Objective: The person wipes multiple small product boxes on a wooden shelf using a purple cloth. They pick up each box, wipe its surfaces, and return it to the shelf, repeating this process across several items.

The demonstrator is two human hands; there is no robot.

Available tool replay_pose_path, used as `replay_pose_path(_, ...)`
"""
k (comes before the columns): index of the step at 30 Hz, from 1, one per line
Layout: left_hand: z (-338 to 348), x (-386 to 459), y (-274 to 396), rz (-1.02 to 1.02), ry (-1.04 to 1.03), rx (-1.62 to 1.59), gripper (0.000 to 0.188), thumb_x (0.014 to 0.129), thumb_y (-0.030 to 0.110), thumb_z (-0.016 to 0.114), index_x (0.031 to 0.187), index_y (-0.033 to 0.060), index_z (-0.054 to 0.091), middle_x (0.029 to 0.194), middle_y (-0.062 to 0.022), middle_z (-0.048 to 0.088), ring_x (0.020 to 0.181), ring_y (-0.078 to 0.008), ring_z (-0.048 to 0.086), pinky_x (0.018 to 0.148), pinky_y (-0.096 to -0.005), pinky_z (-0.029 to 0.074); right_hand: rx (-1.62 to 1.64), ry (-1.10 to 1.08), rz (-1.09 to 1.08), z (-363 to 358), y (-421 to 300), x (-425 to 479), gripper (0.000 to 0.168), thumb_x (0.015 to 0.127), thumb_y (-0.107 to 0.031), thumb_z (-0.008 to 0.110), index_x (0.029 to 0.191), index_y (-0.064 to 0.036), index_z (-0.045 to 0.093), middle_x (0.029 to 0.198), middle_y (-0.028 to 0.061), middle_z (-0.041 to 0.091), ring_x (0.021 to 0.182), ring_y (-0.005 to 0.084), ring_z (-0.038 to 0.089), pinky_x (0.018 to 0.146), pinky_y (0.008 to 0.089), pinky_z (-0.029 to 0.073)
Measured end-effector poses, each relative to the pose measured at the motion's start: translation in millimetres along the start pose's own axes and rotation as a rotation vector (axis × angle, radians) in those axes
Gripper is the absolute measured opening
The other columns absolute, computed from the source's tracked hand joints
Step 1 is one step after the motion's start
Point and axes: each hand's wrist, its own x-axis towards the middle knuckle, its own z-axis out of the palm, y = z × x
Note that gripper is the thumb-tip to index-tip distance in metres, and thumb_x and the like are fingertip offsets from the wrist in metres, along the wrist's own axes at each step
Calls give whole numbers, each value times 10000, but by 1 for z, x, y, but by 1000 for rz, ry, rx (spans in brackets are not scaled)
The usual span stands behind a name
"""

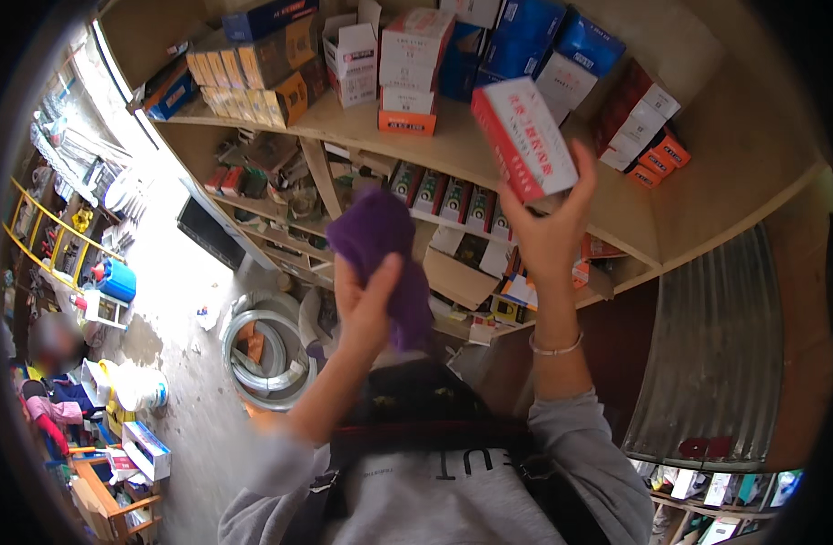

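Observation:
My right hand [552, 218] grips the lower end of a red and white cardboard box [525, 139], which is tilted and held up in front of the upper shelf. In my left hand [368, 306] is a bunched purple cloth [382, 252]; part of it hangs down past the fingers. Behind the held box, blue boxes [522, 41] and a white box [566, 85] stand on the wooden shelf [457, 153]. Left of them are stacked white boxes [413, 51] above an orange and white one [407, 112].
Lower shelves hold a row of small boxes [455, 204] and an open carton [460, 276]. Coiled metal wire [270, 354] lies on the floor. Ribbed sheeting [712, 354] stands at the right. Another person [55, 395] is at far left, near a white bucket [140, 387].

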Motion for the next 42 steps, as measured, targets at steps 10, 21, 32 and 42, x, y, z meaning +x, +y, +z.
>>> replay_pose_path(10, 63, 45, 13, 945, -352, 1027, 201, 689, 204, 672, 808, 58, 600, 1025, -144, 600, 973, -288, 580, 1048, -506, 334, 46, -195, 147, -32, -13, -79, 764, 636, -144, 809, 1290, -11, 437, 1251, 168, 523, 1172, 311, 523, 963, 385, 415)
replay_pose_path(21, 56, 38, -3, -478, -63, -591, 470, 977, 421, 454, 1267, 55, 499, 1122, -96, 594, 996, -202, 593, 910, -348, 479, 494, -84, 254, 6, -18, -91, 762, 770, 46, 704, 1359, -18, 224, 1272, 159, 436, 1155, 213, 508, 984, 341, 438)
replay_pose_path(32, 31, -18, -26, -913, -148, -263, 326, 973, 255, 504, 1241, 69, 481, 990, -78, 620, 763, -211, 637, 668, -353, 557, -284, 154, 247, -57, 55, -9, 703, 721, -315, 803, 1224, 49, 472, 1122, 199, 562, 966, 307, 569, 877, 401, 440)
replay_pose_path(42, -2, -21, -29, -859, -32, -299, 335, 977, 229, 466, 1278, 82, 452, 1120, -106, 590, 927, -237, 620, 769, -438, 563, -909, -151, -191, -86, 62, 15, 464, 729, -286, 749, 1120, -82, 604, 1050, 147, 539, 982, 333, 486, 850, 420, 426)
